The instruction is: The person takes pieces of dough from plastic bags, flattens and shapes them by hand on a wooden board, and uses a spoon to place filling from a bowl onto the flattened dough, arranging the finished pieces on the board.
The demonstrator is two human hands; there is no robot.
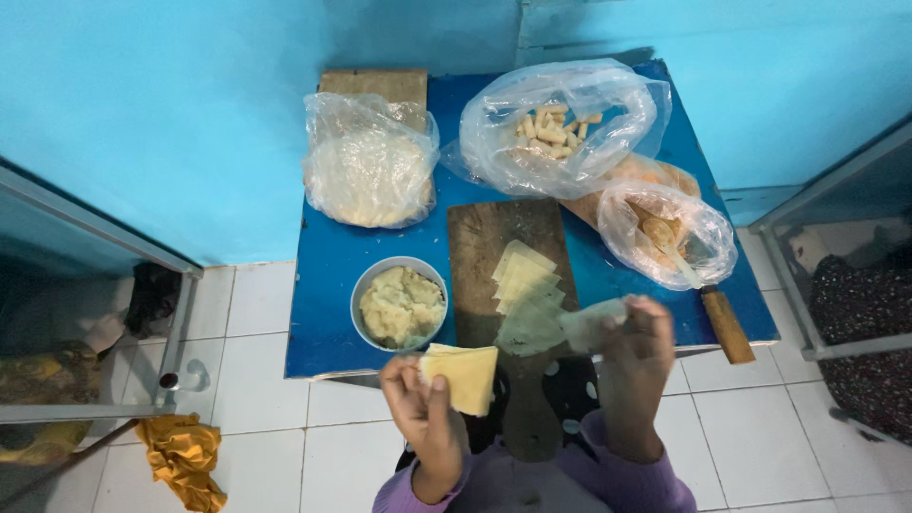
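My left hand [421,407] holds a small stack of square pale-yellow dough wrappers [463,375] just off the near edge of a small blue table [328,275]. My right hand [635,356] pinches a single thin wrapper [591,323], blurred, above the near end of a dark wooden cutting board [484,252]. More wrappers [524,285] lie fanned out on that board. A round metal bowl of pale mashed filling [400,304] stands left of the board.
At the back of the table sit a clear bag of flat dough sheets [366,161], a bag with several small rolled pieces [556,123] and another bag [670,233]. A wooden-handled knife [724,323] lies at the right edge. A yellow cloth [185,461] lies on the white tiled floor.
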